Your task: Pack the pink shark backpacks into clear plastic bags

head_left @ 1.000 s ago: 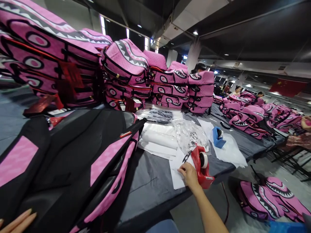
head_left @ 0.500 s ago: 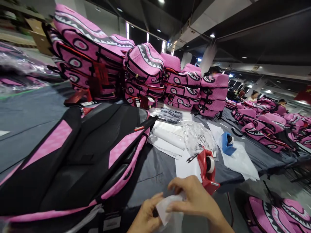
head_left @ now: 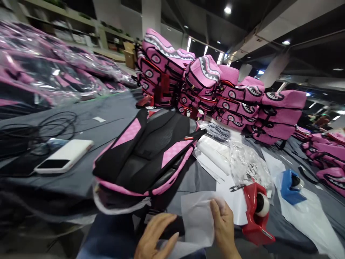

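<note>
Paper sheet (head_left: pixel 198 216): thin, white and slightly see-through, between five and six o'clock, held up before the near edge of the desk (head_left: pixel 115 111).
Right hand (head_left: pixel 217 214): at five o'clock, grip clamped on the sheet's right side, thumb against fingers.
Left hand (head_left: pixel 175 230): near six o'clock, grip apart, thumb below the fingers; whether it presses on anything is unclear.
Dark piece (head_left: pixel 178 227): between the left thumb and fingers, partly behind the sheet; too blurred to identify.
Black-and-pink backpack (head_left: pixel 145 147): towards seven o'clock, lying with its padded back and straps up, clear plastic under its near edge.
Red tape dispenser (head_left: pixel 254 216): at four o'clock, a white roll in it, beside white papers (head_left: pixel 233 201).
Blue tape dispenser (head_left: pixel 291 187): between three and four o'clock, on pale sheeting.
Crumpled clear plastic bags (head_left: pixel 248 162): between the papers and the pale sheeting, farther back.
Stacked pink backpacks (head_left: pixel 206 75): from twelve round to two o'clock, printed with toothy mouths and round eyes.
White device (head_left: pixel 64 156): just below nine o'clock, dark panel at its near end.
Black cables (head_left: pixel 56 124): at nine o'clock, loosely coiled beyond the device.
Plastic-wrapped backpacks (head_left: pixel 54 72): at ten o'clock, heaped.
</note>
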The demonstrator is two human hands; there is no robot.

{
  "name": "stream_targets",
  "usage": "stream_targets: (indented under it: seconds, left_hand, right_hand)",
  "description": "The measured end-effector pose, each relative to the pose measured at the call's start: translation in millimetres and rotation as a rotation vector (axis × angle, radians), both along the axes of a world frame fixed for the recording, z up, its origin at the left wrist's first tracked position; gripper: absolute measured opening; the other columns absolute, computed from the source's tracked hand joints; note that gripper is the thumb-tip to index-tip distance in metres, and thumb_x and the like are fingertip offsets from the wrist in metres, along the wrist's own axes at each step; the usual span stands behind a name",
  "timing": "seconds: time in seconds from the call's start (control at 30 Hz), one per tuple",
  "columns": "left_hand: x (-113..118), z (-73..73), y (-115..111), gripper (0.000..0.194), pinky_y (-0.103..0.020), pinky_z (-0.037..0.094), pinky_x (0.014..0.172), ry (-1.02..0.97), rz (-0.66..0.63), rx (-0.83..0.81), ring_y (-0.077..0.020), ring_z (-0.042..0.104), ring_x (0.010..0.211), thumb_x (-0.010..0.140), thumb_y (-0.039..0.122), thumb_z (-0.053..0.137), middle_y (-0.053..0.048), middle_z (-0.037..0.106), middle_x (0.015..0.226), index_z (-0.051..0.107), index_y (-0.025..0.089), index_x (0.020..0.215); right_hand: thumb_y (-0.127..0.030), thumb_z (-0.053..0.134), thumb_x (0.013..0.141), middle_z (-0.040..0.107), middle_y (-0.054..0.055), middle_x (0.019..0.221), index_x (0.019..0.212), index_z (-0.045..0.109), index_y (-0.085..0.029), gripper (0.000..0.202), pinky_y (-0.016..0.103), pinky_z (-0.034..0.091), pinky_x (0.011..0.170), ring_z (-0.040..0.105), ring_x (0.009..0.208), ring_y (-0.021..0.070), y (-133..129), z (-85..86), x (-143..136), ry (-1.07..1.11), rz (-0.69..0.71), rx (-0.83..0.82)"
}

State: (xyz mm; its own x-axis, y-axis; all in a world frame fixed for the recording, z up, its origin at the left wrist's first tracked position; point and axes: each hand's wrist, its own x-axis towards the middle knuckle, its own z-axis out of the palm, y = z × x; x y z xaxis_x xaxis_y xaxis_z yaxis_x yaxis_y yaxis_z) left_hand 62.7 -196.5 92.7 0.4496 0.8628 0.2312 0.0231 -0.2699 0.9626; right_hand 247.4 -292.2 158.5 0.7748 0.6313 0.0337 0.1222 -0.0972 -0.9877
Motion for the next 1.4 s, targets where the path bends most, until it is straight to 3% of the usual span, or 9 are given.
stream_targets:
  seconds: [0.1, 0.3, 0.5, 0.6, 0.8, 1.0, 1.17, 1.3, 1.4]
  left_hand:
    - [-18.0, -23.1, 14.8, 0.044, -0.044, 0.048, 0.110, 0.118, 0.284, 0.162, -0.0278, 0.060, 0.124, 0.092, 0.052, 0.058, -0.008, 0.066, 0.132, 0.065, 0.029, 0.129]
    - [21.1, -32.4, 42.7, 0.061, -0.055, 0.050, 0.102, 0.334, 0.350, 0.106, -0.0377, 0.062, 0.120, 0.086, 0.068, 0.053, -0.016, 0.071, 0.117, 0.071, 0.018, 0.115]
    - [8.9, -22.0, 59.3, 0.042, -0.050, 0.050, 0.092, 0.271, 0.296, 0.018, -0.0367, 0.066, 0.097, 0.080, 0.061, 0.054, -0.011, 0.077, 0.090, 0.076, 0.026, 0.076]
    - [-18.3, -15.6, 64.4, 0.044, -0.034, 0.050, 0.074, 0.141, 0.082, -0.154, -0.0248, 0.064, 0.075, 0.075, 0.067, 0.064, -0.006, 0.072, 0.073, 0.068, 0.024, 0.064]
    - [-26.8, 8.0, 53.6, 0.069, -0.022, 0.034, 0.047, -0.125, -0.115, -0.686, -0.0104, 0.039, 0.047, 0.069, 0.089, 0.058, 0.003, 0.048, 0.052, 0.051, 0.021, 0.060]
    - [-2.9, 11.9, 23.6, 0.056, -0.021, 0.043, 0.058, -0.157, -0.015, -0.416, -0.0138, 0.051, 0.060, 0.082, 0.075, 0.059, 0.002, 0.057, 0.062, 0.065, 0.021, 0.072]
    - [10.3, -31.2, 17.7, 0.029, -0.024, 0.053, 0.069, 0.156, -0.129, 0.095, -0.0200, 0.070, 0.072, 0.099, 0.039, 0.048, -0.003, 0.075, 0.081, 0.074, 0.026, 0.097]
    - [4.0, -59.4, 22.7, 0.029, -0.028, 0.058, 0.080, 0.238, 0.057, 0.521, -0.0185, 0.071, 0.069, 0.100, 0.026, 0.043, -0.001, 0.074, 0.076, 0.072, 0.027, 0.094]
    - [-11.2, -60.9, 27.2, 0.019, -0.028, 0.060, 0.080, 0.140, 0.167, 0.387, -0.0183, 0.072, 0.078, 0.097, 0.040, 0.055, -0.001, 0.075, 0.085, 0.071, 0.028, 0.095]
  right_hand:
    - [-0.058, 0.056, 0.095, 0.055, -0.001, 0.065, 0.078, 0.066, -0.017, 0.045, 0.022, 0.039, 0.058, 0.047, 0.062, 0.0136, -1.0, 15.5, 12.9, -0.237, 0.370, -0.167]
    - [-0.054, 0.053, 0.097, 0.046, -0.002, 0.071, 0.067, 0.056, -0.018, 0.047, 0.023, 0.034, 0.061, 0.042, 0.065, 0.0119, 11.4, 33.4, 14.5, -0.383, 1.079, -0.425]
    - [-0.062, 0.068, 0.086, 0.061, 0.003, 0.076, 0.078, 0.073, -0.018, 0.045, 0.026, 0.043, 0.066, 0.055, 0.069, 0.0161, 18.3, 42.5, 31.5, -0.003, 0.925, -0.319]
    - [-0.060, 0.078, 0.077, 0.067, 0.004, 0.071, 0.082, 0.076, -0.017, 0.043, 0.027, 0.045, 0.064, 0.060, 0.067, 0.0168, 24.7, 43.3, 37.9, 0.111, 0.807, -0.301]
    - [-0.068, 0.077, 0.071, 0.044, -0.007, 0.047, 0.067, 0.065, -0.017, 0.053, 0.021, 0.025, 0.041, 0.033, 0.039, 0.0065, 69.3, 6.8, 10.8, 0.113, 0.794, -0.327]
    - [-0.079, 0.064, 0.075, 0.036, -0.006, 0.054, 0.056, 0.051, -0.018, 0.066, 0.022, 0.022, 0.049, 0.029, 0.052, 0.0074, 119.7, -23.7, -17.5, -0.027, 0.905, -0.266]
    - [-0.084, 0.065, 0.069, 0.035, -0.005, 0.055, 0.056, 0.049, -0.019, 0.068, 0.023, 0.025, 0.049, 0.026, 0.055, 0.0085, 130.0, -25.1, -26.4, 0.016, 0.580, -0.221]
    - [-0.064, 0.078, 0.062, 0.047, -0.003, 0.057, 0.061, 0.057, -0.018, 0.051, 0.024, 0.035, 0.053, 0.037, 0.058, 0.0108, 128.1, -25.5, -40.0, -0.005, 0.522, -0.191]
    - [-0.039, 0.073, 0.062, 0.044, -0.005, 0.053, 0.057, 0.052, -0.020, 0.029, 0.024, 0.029, 0.049, 0.034, 0.053, 0.0095, 130.3, -24.6, -50.7, -0.056, 0.541, -0.205]
